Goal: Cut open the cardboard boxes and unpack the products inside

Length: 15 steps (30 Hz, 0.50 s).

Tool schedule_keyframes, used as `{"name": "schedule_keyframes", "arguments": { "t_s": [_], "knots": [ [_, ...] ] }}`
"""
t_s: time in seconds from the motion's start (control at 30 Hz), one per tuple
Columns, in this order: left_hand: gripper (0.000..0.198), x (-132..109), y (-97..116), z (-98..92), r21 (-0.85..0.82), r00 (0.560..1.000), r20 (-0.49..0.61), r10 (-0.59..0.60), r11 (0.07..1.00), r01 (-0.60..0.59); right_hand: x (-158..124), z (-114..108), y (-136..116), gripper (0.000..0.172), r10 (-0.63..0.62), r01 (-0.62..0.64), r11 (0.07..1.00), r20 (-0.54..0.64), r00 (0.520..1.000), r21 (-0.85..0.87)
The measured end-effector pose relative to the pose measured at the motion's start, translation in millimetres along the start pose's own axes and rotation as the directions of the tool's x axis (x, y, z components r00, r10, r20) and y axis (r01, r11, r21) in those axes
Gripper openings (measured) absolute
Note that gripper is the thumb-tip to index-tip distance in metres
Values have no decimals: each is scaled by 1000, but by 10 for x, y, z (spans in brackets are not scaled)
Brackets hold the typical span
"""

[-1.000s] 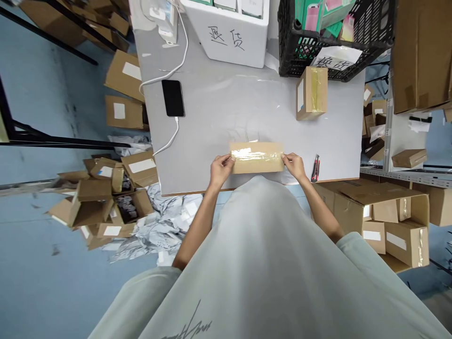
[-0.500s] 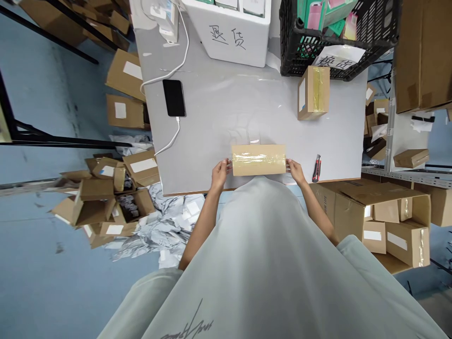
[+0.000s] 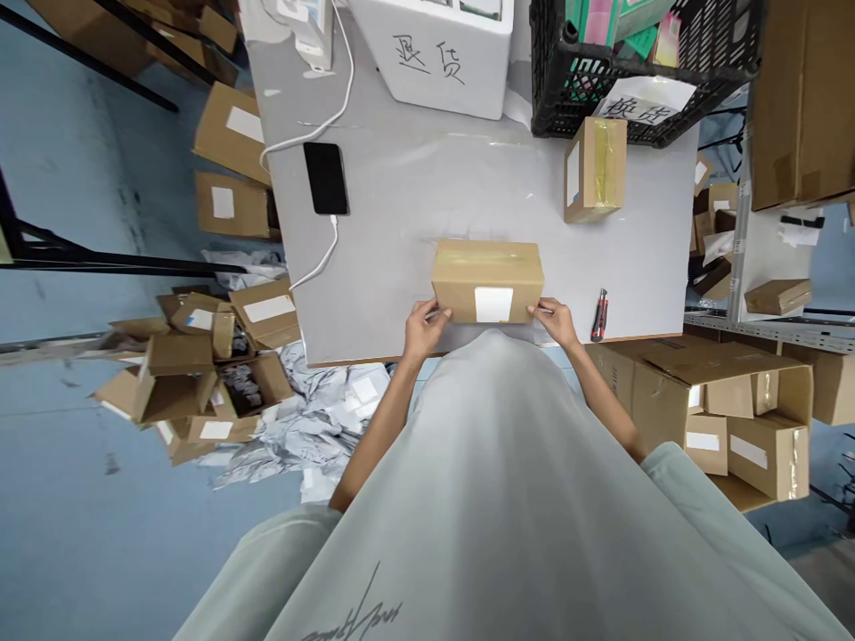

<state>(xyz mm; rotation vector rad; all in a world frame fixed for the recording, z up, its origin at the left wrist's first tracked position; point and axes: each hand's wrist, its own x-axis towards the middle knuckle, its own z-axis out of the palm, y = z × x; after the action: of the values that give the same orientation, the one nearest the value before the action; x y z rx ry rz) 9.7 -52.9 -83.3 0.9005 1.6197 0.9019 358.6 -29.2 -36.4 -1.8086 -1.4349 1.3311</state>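
Note:
A brown cardboard box (image 3: 460,298) with a white label on its near side and clear tape along its top is at the front of the grey table (image 3: 401,187). My left hand (image 3: 425,328) pinches its near left lower corner, thumb on the front face. At the opposite lower corner, my right hand (image 3: 553,320) grips in the same way. Some fingers of both hands are hidden behind or under the box. To the right of my right hand lies a red and black utility knife (image 3: 599,315).
A phone (image 3: 327,179) with a white cable lies at left. Farther back stand a white foam box (image 3: 441,76), a black crate (image 3: 567,98) and another taped carton (image 3: 594,169). A large open carton (image 3: 641,374) holding boxes is at right; opened cartons (image 3: 177,356) are piled on the floor at left.
The box has tipped away from me, so its labelled side now faces me and its taped face is on top. Both hands have moved to its near lower corners.

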Motion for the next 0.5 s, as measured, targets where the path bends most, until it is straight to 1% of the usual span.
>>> {"name": "schedule_keyframes", "arguments": {
  "t_s": [0.07, 0.13, 0.27, 0.4, 0.5],
  "knots": [
    [41, 41, 41, -32, 6, 998, -19, 58, 998, -58, 49, -36, -62, 79, -23, 22, 998, -25, 999, -62],
    [43, 82, 57, -39, 34, 996, -33, 83, 996, -82, 99, -43, -95, 79, -45, 41, 992, -31, 999, -117],
    [46, 172, 39, 13, 75, 996, -42, 74, 995, -71, 193, 0, -88, 75, -22, 19, 985, -17, 1000, -174],
    [49, 326, 36, 63, 92, 996, -54, 66, 994, -60, 300, 31, -80, 72, -8, -5, 979, -62, 998, -206],
    [53, 437, 51, 64, 83, 999, -45, 30, 996, -26, 373, 22, -86, 73, 8, -21, 978, -63, 998, -207]
  ]
}}
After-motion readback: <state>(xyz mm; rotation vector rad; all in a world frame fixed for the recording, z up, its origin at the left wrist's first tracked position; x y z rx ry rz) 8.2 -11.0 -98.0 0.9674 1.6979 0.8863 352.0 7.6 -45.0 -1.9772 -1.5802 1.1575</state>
